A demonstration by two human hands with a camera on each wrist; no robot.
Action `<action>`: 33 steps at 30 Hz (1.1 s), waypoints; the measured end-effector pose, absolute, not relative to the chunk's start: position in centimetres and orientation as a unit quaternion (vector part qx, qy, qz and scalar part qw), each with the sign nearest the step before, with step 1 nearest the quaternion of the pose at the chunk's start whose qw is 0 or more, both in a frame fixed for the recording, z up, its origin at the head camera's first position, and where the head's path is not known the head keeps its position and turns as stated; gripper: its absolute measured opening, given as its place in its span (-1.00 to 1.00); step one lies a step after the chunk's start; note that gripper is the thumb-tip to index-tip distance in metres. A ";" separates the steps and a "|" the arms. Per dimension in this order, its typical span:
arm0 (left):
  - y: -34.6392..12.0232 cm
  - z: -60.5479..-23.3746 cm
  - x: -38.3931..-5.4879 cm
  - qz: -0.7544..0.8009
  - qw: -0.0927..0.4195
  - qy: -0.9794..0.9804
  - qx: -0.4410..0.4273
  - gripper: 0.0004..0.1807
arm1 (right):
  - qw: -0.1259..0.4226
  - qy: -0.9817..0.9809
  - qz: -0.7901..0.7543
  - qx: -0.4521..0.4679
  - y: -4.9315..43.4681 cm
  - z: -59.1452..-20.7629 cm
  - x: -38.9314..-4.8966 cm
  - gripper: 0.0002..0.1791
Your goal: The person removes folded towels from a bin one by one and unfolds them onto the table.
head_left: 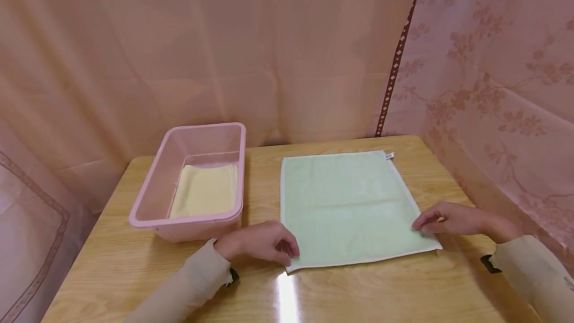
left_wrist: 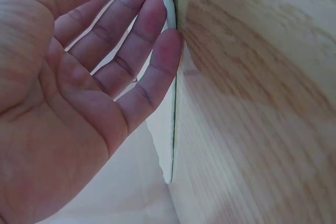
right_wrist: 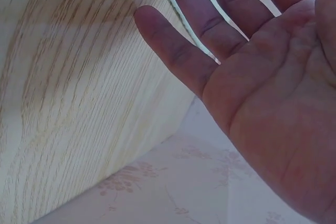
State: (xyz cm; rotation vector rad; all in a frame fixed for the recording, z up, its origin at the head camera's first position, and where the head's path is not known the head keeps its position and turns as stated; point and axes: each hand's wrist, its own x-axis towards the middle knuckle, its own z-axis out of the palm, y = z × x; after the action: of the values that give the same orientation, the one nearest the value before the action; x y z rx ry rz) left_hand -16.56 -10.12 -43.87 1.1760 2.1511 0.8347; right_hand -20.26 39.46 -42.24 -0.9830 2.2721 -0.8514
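Note:
A pale green square towel (head_left: 345,203) with white edging lies spread flat on the wooden table, a small white tag (head_left: 389,155) at its far right corner. At its near left corner, my left hand (head_left: 269,242) rests with loosely bent fingertips on the cloth. The left wrist view shows that hand's relaxed fingers (left_wrist: 137,51) along the towel's edge. My right hand (head_left: 453,219) touches the towel near its right edge, above the near right corner. In the right wrist view its little finger (right_wrist: 168,45) stretches out over bare wood, while the thumb tip is hidden.
A pink plastic basin (head_left: 148,183) stands on the left of the table (head_left: 358,290), close to my left forearm. Inside it lies a folded yellow cloth (head_left: 206,191). Peach and pink flowered curtains (head_left: 502,88) hang behind and beside the table.

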 end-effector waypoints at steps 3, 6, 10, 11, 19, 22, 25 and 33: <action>-10.1 -43.9 -16.6 0.304 0.275 0.802 0.434 -0.82 | 0.281 0.832 -0.317 -0.358 39.4 -42.3 -20.2 -0.82; -9.9 -43.9 -16.5 0.292 0.264 0.803 0.447 -0.81 | 0.305 0.828 -0.309 -0.355 39.4 -42.5 -19.9 -0.81; -9.6 -44.0 -16.4 0.271 0.240 0.807 0.467 -0.80 | 0.316 0.849 -0.272 -0.325 39.1 -42.7 -19.6 -0.72; -9.5 -44.0 -16.3 0.265 0.235 0.808 0.470 -0.80 | 0.312 0.858 -0.259 -0.316 38.9 -42.7 -19.6 -0.70; -9.3 -43.5 -16.2 0.240 0.240 0.820 0.461 -0.79 | 0.307 0.880 -0.211 -0.293 38.1 -42.2 -19.5 -0.61; -9.3 -43.2 -16.4 0.249 0.247 0.818 0.456 -0.81 | 0.309 0.888 -0.197 -0.278 37.9 -41.7 -19.7 -0.63; -9.2 -43.0 -16.7 0.261 0.237 0.819 0.452 -0.82 | 0.287 0.900 -0.181 -0.272 37.5 -41.1 -19.9 -0.66; -8.3 -42.3 -17.2 0.235 0.047 0.880 0.411 -0.48 | 0.001 0.930 -0.181 -0.318 35.9 -41.5 -21.0 -0.41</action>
State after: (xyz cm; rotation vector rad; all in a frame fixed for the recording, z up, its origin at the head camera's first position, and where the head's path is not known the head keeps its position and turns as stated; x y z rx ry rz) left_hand -17.22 -8.26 -42.31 1.2545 2.6841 0.7165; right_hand -20.97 35.87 -41.47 -0.9995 2.9219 -0.5696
